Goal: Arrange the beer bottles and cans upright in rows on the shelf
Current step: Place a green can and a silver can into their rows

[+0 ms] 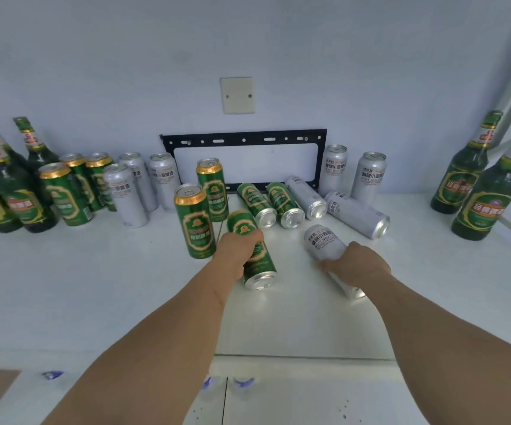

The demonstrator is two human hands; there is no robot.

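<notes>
My left hand (238, 250) grips a green beer can (255, 262) that lies on its side on the white shelf (94, 271). My right hand (358, 265) grips a silver can (325, 242), also lying down. Behind them lie two green cans (255, 204) (285, 204) and two silver cans (308, 197) (358, 214). Two green cans (194, 220) (212, 187) stand upright just left of my left hand. Upright green cans (64, 194) and silver cans (127, 194) stand in rows at the left, next to green bottles (18, 191).
Two green bottles (463, 173) (490, 191) stand at the far right, and two upright silver cans (334, 167) (369, 176) stand by the back wall. A black metal bracket (243, 139) and a blank wall plate (237, 95) are fixed to the wall.
</notes>
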